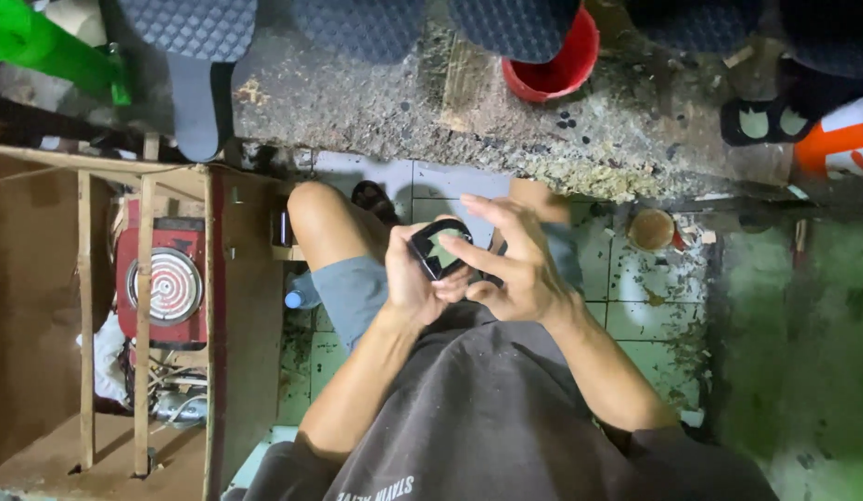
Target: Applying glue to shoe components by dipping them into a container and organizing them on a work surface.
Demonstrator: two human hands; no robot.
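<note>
I sit with my knees up and hold a small black curved piece (438, 247), a strap-like loop with a pale inner face, over my lap. My left hand (410, 278) grips its lower left side with the fingers closed around it. From the right, my right hand (512, 266) lies over it, fingers spread across the top and thumb pressed against the piece. Both forearms come up from my dark grey shirt at the bottom of the view.
A wooden frame (144, 306) with a red round-dialled device (167, 283) stands at the left. A red bucket (554, 67), black textured soles (195, 28) and a sandal (774, 119) lie on the rough concrete ledge above. Dirty white floor tiles (649, 297) show beside my legs.
</note>
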